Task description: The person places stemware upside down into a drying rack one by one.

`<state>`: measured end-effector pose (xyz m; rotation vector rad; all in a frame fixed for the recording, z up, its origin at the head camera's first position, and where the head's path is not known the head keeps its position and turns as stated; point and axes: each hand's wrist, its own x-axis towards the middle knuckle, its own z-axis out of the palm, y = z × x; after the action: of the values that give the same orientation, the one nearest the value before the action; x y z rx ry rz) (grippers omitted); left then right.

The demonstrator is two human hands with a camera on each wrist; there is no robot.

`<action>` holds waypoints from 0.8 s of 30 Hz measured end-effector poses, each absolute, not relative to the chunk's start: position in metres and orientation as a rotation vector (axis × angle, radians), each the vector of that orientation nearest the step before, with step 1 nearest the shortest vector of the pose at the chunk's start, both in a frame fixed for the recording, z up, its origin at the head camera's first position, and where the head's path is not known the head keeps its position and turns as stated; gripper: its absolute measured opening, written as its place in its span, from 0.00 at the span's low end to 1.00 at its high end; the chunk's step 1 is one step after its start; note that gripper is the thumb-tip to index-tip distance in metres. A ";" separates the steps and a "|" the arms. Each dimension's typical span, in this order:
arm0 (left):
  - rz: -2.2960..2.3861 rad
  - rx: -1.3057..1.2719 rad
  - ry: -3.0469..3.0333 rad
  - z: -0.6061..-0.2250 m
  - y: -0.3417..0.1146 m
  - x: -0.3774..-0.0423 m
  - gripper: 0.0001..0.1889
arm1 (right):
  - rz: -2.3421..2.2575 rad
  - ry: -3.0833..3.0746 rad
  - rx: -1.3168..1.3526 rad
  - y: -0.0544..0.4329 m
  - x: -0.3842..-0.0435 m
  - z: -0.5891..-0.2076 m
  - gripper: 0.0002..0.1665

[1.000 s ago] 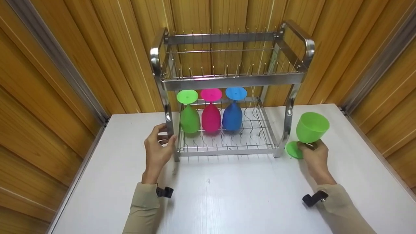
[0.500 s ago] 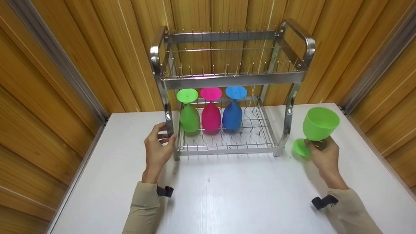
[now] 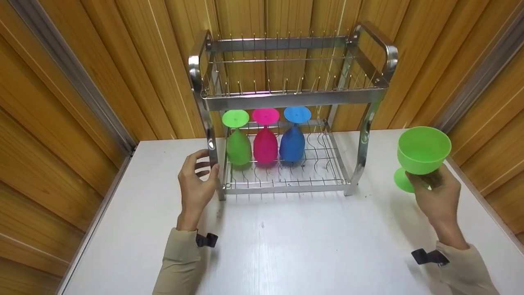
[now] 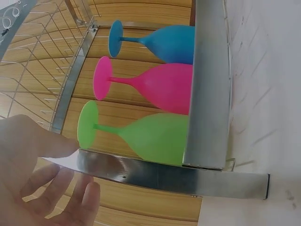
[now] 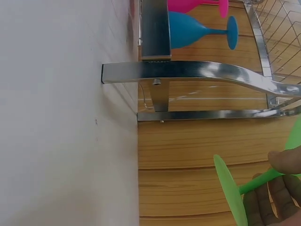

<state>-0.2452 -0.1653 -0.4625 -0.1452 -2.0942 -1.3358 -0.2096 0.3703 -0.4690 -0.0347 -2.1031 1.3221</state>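
Note:
In the head view, my right hand [image 3: 441,198] grips a green goblet [image 3: 425,157] by its stem, bowl up and slightly tilted, raised above the table to the right of the rack. The right wrist view shows its round foot [image 5: 230,190] and the thumb and fingers about the stem. My left hand [image 3: 195,186] holds the left front post [image 4: 136,169] of a two-tier metal dish rack [image 3: 294,98], thumb on one side and fingers loosely curled on the other. On the lower tier, a green goblet [image 3: 238,149], a pink goblet [image 3: 265,147] and a blue goblet [image 3: 292,145] stand upside down in a row.
The rack's lower wire shelf [image 3: 317,168] shows bare wires right of the blue goblet. Upper-tier wire prongs [image 3: 286,84] point upward. The white table [image 3: 278,246] extends in front, with wood-panelled walls [image 3: 123,61] behind and at both sides.
My right hand has moved right, away from the rack and a little nearer, carrying the green goblet with it. The left hand stays at the rack's post, and the three inverted goblets remain in place.

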 end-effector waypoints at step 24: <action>-1.386 -0.499 -2.108 -0.439 -0.113 -0.211 0.24 | 0.779 -2.099 0.428 0.314 -0.188 -0.428 0.24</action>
<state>-0.2108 -0.1130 -0.4388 -0.4995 -2.1079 -1.3863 -0.1881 0.3140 -0.4283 0.4279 -2.0990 0.7790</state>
